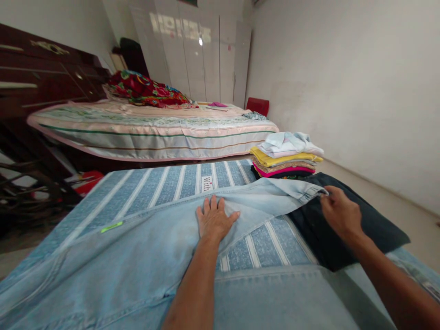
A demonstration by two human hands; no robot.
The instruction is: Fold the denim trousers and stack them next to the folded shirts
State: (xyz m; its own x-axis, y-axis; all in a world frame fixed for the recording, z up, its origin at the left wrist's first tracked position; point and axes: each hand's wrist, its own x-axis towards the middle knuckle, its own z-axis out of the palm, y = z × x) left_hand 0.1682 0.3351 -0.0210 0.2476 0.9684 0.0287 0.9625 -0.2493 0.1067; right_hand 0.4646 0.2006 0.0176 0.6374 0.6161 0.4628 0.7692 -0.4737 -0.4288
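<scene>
Light blue jeans [137,256] lie spread over a blue-and-white striped surface, one leg stretching from the lower left toward the right. My left hand [215,217] presses flat on that leg, fingers spread. At the leg's far end, my right hand [342,213] pinches the hem and holds it slightly raised. A small green tag [112,227] shows on the denim. Under and beside my right hand is a dark folded garment [371,229]. More of the light denim lies close to me, at the bottom of the view.
A stack of folded clothes [287,156] stands behind the hem. Beyond is a bed [154,137] with a red floral cloth [147,89] on it. Dark wooden furniture [48,68] is at left, a white wall [343,82] at right.
</scene>
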